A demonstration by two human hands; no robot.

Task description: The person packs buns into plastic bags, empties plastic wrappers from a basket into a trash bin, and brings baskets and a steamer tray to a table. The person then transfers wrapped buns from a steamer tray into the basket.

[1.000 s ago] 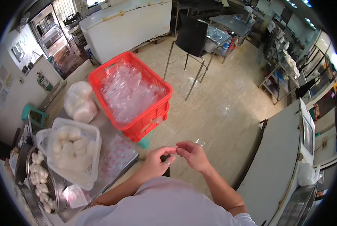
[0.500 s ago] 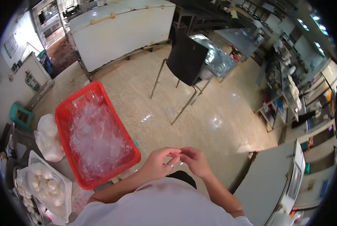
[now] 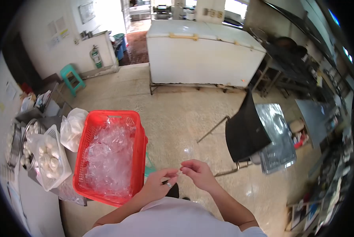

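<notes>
- At the far left, pale round pieces lie in a round metal tray [image 3: 17,143].
- Next, a white perforated basket [image 3: 64,160] holds more pale round pieces along with clear plastic.
- Just beyond it sits a knotted-looking white plastic bag [image 3: 73,130], close against the red crate.
- The red crate [image 3: 139,164] stands to the person's left, filled with crumpled clear plastic [image 3: 110,162].
- The left hand [image 3: 156,186], wearing a ring, is beside the crate's right side, fingers bent and thumb close under them; I cannot tell whether it pinches anything.
- The right hand [image 3: 201,175] faces it, slightly apart, thumb and fingertips drawn together; whether something thin is between them is too small to tell.
- Farther right stands a black chair [image 3: 246,136], a shiny tray [image 3: 279,156] beside it.
</notes>
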